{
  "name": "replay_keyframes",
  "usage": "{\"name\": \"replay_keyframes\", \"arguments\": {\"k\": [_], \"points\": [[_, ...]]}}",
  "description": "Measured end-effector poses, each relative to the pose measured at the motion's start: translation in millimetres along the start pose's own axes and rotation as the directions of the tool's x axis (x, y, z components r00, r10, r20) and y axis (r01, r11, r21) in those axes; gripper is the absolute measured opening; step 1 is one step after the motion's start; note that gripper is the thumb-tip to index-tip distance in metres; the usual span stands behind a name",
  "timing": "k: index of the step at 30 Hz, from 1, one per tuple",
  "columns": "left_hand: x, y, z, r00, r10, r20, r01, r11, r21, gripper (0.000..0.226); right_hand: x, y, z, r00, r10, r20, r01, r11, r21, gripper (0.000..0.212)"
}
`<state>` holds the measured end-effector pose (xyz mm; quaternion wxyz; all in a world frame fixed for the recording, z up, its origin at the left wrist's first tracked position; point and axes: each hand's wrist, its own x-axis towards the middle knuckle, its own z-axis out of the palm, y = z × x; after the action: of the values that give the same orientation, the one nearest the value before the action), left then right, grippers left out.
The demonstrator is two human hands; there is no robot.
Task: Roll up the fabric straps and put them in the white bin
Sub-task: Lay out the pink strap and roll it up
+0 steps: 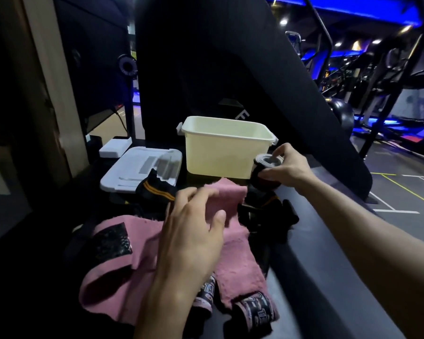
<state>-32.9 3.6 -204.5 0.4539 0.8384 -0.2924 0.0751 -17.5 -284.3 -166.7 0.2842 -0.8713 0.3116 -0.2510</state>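
The white bin (220, 152) stands at the middle of the dark surface, its mouth upward. Just right of its front corner, my right hand (285, 165) grips a rolled black strap (266, 176) with a grey edge showing on top. My left hand (194, 231) hovers with fingers spread and relaxed over a pink fabric strap (123, 272) that lies unrolled in front of the bin. A black strap with orange stripes (156, 189) lies left of the pink one. Another black strap (267, 211) is bunched under my right hand.
A white lid (137, 167) lies flat left of the bin. Two black-and-pink printed strap ends (252, 309) sit near the front edge. A large dark machine panel (218, 57) rises behind the bin. The gym floor drops away to the right.
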Motion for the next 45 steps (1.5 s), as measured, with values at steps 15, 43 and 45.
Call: {"name": "replay_keyframes", "arguments": {"k": [15,43,45], "points": [[0.4,-5.4,2.2,0.984,0.155,0.089,-0.138,0.975,-0.172,0.021,-33.3,-5.7,-17.2,0.991,-0.131,0.018,0.132,0.988,-0.076,0.032],[-19.4,-2.9,17.1,0.985,0.16,-0.056,-0.166,0.98,-0.109,0.045,-144.4,1.3,-32.0,0.872,-0.203,0.446,0.079,0.956,0.281,0.028],[-18.8,-7.4,17.3,0.998,0.057,0.027,-0.054,0.993,-0.1,0.05,-143.5,6.7,-31.7,0.895,-0.211,0.392,0.098,0.952,0.29,0.026]]}}
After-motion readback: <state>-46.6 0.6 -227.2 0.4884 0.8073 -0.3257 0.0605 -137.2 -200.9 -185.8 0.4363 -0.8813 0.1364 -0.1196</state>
